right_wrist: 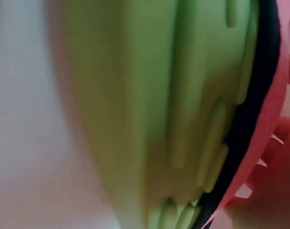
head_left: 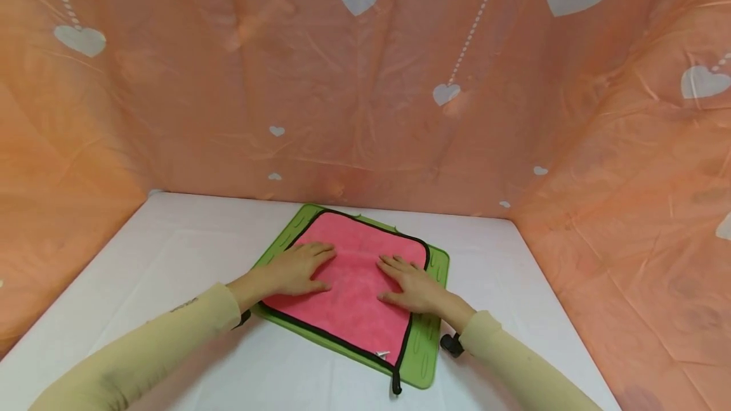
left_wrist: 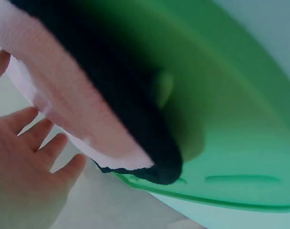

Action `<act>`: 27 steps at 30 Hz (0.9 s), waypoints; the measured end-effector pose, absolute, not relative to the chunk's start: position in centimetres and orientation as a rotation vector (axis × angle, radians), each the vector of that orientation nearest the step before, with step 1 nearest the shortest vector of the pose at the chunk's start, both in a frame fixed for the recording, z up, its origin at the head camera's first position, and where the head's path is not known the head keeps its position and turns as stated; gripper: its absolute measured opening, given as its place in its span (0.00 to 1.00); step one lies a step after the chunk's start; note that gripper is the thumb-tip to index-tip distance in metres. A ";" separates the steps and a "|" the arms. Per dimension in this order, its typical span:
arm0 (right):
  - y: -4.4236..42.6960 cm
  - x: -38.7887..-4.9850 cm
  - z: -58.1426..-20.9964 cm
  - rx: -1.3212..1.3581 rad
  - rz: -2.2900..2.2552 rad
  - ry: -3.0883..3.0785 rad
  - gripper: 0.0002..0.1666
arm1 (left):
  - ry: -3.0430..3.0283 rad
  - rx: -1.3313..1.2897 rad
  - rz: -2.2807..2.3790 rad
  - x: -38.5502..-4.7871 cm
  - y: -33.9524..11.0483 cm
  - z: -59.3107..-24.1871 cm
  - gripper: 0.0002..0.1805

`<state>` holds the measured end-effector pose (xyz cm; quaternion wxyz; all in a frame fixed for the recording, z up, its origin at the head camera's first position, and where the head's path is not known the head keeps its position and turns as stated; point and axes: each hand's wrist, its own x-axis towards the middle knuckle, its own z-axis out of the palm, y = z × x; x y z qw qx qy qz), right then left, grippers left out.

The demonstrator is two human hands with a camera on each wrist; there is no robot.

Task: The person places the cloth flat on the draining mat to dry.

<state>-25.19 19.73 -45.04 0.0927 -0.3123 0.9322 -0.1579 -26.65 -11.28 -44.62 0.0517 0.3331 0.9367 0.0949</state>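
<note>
A pink cloth (head_left: 356, 271) with a black border lies spread over a green board (head_left: 424, 347) in the head view. Its black hanging loop (head_left: 396, 382) sticks out past the board's near edge, close to a small white tag (head_left: 382, 354). My left hand (head_left: 299, 269) rests on the cloth's left part, fingers extended and thumb apart. On the right part rests my right hand (head_left: 415, 287), fingers spread. In the left wrist view, the cloth's dark border (left_wrist: 111, 105) runs over the green board (left_wrist: 231, 157). The right wrist view has raised ridges on the board (right_wrist: 150, 95) beside the cloth's edge.
The board lies on a white-covered table (head_left: 188, 246). An orange curtain (head_left: 320, 68) with white hearts stands behind the table and along both sides. A dark wrist device (head_left: 452, 344) hangs beneath the right wrist.
</note>
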 end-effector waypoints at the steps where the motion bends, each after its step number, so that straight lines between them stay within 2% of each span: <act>1: 19.6 -25.2 -45.0 -0.920 -0.455 2.746 0.44 | 2.832 1.003 0.287 -26.6 -11.3 -44.6 0.41; 14: 19.0 -25.2 -44.7 -0.898 -0.354 2.568 0.43 | 2.643 0.912 0.240 -25.1 -11.8 -44.1 0.58; 19: 19.1 -25.4 -44.6 -0.905 -0.355 2.584 0.44 | 2.674 0.913 0.235 -24.8 -12.0 -44.1 0.58; 27: 21.4 -25.6 -44.5 -0.914 -0.515 2.716 0.44 | 2.780 0.914 0.378 -24.6 -14.0 -44.8 0.52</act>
